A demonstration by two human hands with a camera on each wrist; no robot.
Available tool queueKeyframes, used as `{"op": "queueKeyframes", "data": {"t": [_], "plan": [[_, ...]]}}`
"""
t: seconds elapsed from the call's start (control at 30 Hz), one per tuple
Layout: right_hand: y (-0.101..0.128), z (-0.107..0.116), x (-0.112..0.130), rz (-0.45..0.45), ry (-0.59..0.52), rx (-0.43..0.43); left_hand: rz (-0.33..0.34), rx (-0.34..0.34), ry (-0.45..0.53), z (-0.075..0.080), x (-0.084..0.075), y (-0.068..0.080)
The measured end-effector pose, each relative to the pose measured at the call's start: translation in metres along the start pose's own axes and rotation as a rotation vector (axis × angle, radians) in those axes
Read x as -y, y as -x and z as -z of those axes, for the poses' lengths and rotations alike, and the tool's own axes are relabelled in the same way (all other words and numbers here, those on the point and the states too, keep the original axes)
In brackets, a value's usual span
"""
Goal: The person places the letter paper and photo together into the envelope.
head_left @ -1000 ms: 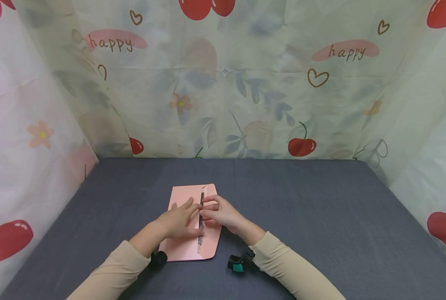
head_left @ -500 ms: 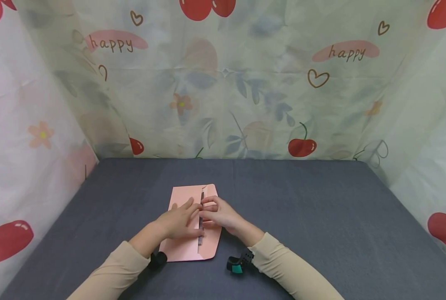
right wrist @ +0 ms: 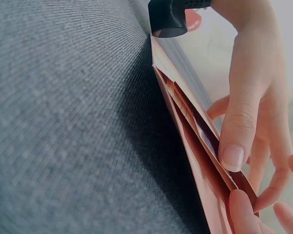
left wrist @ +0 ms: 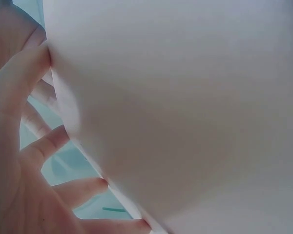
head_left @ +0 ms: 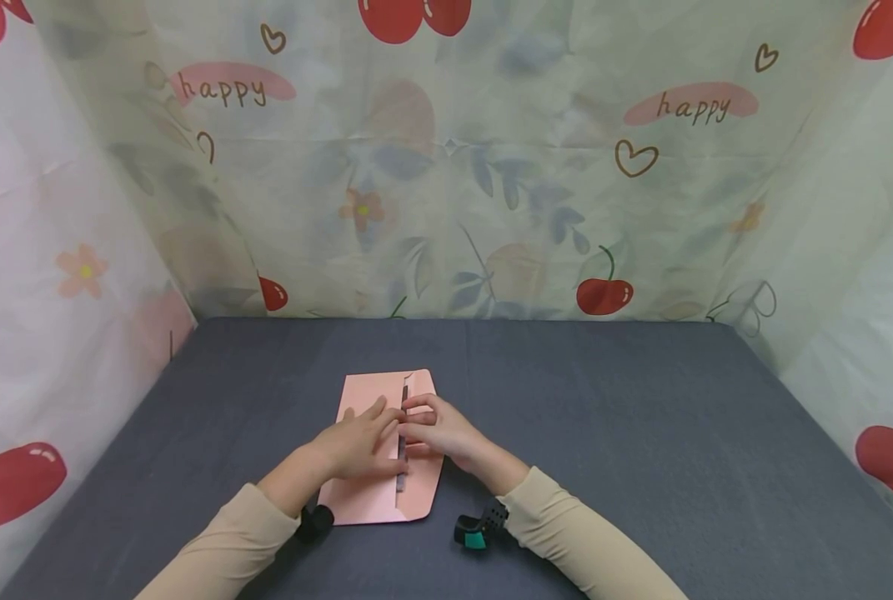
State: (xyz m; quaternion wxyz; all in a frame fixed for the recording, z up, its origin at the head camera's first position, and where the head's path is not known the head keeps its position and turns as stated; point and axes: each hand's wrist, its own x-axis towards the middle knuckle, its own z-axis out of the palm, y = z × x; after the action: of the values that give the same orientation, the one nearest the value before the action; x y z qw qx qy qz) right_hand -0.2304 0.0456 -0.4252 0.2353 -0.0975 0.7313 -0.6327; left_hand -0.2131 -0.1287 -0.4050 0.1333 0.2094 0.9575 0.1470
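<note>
A pink envelope (head_left: 359,498) lies on the table, its flap (head_left: 419,492) spread to the right. At its opening shows a thin strip of a dark card (head_left: 402,482), mostly hidden inside. My left hand (head_left: 344,447) rests across the envelope with fingers spread, thumb and fingertips along the opening. From the right, my right hand (head_left: 446,429) pinches at the card's edge with curled fingers. In the right wrist view the left thumb (right wrist: 233,156) presses by the dark card (right wrist: 205,129), above pink paper layers. The left wrist view shows fingertips touching the envelope's edge (left wrist: 102,165).
A dark grey cloth (head_left: 604,433) covers the table. A patterned curtain (head_left: 446,233) stands at the back and both sides. Black wrist camera mounts (head_left: 480,525) hang below both wrists, close over the cloth near the envelope.
The dark card has slid slightly left into the envelope, so its visible strip is narrower and shorter than a second ago. Both hands have barely moved.
</note>
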Motion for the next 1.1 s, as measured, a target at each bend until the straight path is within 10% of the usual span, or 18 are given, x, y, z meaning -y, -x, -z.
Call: {"op": "queueKeyframes", "data": {"t": [1.1], "plan": [[0.011, 0.028, 0.002, 0.012, 0.034, -0.050, 0.069, 0.003, 0.011, -0.001, -0.002, 0.001]]}}
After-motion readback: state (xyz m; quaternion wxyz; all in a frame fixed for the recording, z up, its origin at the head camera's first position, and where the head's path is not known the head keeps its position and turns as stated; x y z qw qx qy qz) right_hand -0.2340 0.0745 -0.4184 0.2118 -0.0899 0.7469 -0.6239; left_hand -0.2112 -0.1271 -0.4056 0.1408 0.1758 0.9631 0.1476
